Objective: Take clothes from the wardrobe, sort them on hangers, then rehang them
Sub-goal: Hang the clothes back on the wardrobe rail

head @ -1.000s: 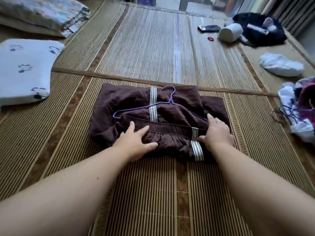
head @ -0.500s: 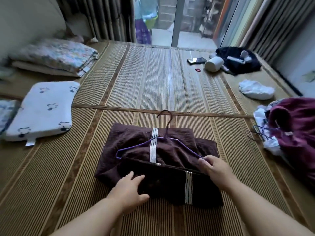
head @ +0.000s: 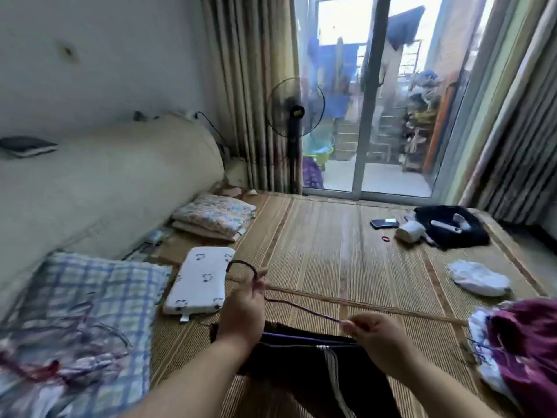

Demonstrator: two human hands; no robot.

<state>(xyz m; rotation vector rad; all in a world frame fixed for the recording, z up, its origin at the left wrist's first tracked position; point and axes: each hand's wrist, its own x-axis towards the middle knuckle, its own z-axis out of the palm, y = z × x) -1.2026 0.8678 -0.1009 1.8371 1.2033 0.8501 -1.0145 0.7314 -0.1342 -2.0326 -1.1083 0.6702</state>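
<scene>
Purple hanger (head: 301, 307), just one, held up over the straw mat (head: 331, 251). One dark pants (head: 301, 366) folded over its bottom bar. Two hands up: left hand (head: 244, 309) gripping the neck under the hook, right hand (head: 376, 336) pinching the right corner. One white pillow (head: 200, 280) on the mat nearby.

The hanger (head: 304, 310) is purple, the white-striped garment (head: 301, 366) dark.
</scene>
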